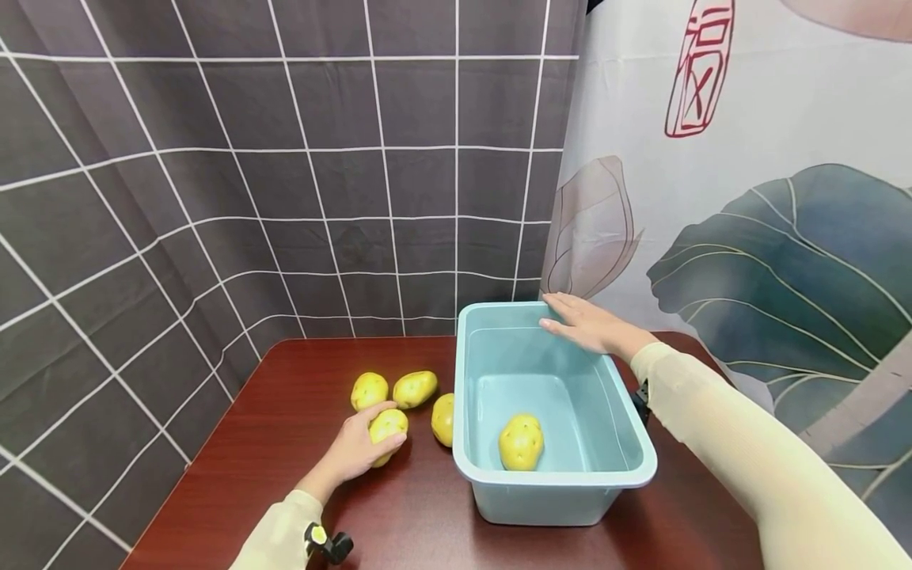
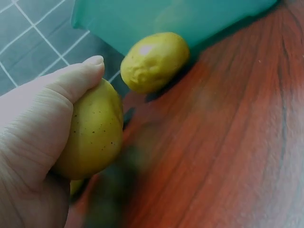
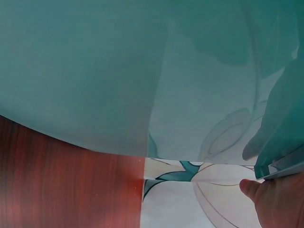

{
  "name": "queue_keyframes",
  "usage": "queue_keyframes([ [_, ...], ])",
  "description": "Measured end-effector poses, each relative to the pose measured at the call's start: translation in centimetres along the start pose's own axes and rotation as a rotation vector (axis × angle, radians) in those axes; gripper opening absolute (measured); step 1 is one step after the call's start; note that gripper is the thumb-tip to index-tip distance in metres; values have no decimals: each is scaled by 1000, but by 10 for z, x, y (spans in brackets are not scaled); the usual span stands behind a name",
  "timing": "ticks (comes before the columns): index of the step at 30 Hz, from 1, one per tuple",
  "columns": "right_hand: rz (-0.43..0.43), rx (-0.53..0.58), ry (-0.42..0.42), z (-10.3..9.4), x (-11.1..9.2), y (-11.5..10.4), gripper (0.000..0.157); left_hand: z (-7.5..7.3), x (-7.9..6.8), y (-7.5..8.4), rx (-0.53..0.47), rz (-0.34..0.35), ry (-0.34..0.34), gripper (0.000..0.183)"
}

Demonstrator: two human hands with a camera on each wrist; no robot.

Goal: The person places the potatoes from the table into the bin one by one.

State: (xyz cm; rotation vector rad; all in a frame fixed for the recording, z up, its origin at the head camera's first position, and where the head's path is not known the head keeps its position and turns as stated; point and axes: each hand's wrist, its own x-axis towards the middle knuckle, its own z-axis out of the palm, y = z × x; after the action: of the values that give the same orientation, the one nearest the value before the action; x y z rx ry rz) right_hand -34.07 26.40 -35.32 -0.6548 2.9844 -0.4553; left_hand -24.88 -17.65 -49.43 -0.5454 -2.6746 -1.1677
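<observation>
My left hand (image 1: 359, 445) grips a yellow potato (image 1: 387, 428), with the thumb on its near side and fingers round the back. Dark specks dot the held potato in the left wrist view. Right behind it lie two more potatoes, a rounder one (image 1: 370, 391) and a longer one (image 1: 416, 389). Another potato (image 1: 442, 419) sits against the left side of a light blue plastic tub (image 1: 545, 500). Inside the tub, one potato (image 1: 521, 442) lies on the floor near the front. My right hand (image 1: 587, 323) rests on the tub's far right corner, its fingers extended over the rim.
A reddish-brown wooden table (image 1: 245, 475) bears everything. Behind it hang a dark grey curtain (image 1: 342, 182) with a white grid and a white cloth (image 1: 641, 71) with leaf prints. The tub's high walls stand on the table's right part.
</observation>
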Motion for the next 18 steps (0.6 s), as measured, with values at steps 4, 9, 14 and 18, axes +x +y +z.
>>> queue_keyframes([
  [4,-4,-6,5,0,0,1,82,-5,2,8,5,16,-2,59],
  [9,-3,-7,7,1,0,1,81,-11,5,20,16,75,1,60],
  [14,-6,-6,8,1,0,2,81,-17,9,31,24,122,7,61],
  [18,-7,-2,10,1,0,2,82,-22,13,40,27,162,12,61],
])
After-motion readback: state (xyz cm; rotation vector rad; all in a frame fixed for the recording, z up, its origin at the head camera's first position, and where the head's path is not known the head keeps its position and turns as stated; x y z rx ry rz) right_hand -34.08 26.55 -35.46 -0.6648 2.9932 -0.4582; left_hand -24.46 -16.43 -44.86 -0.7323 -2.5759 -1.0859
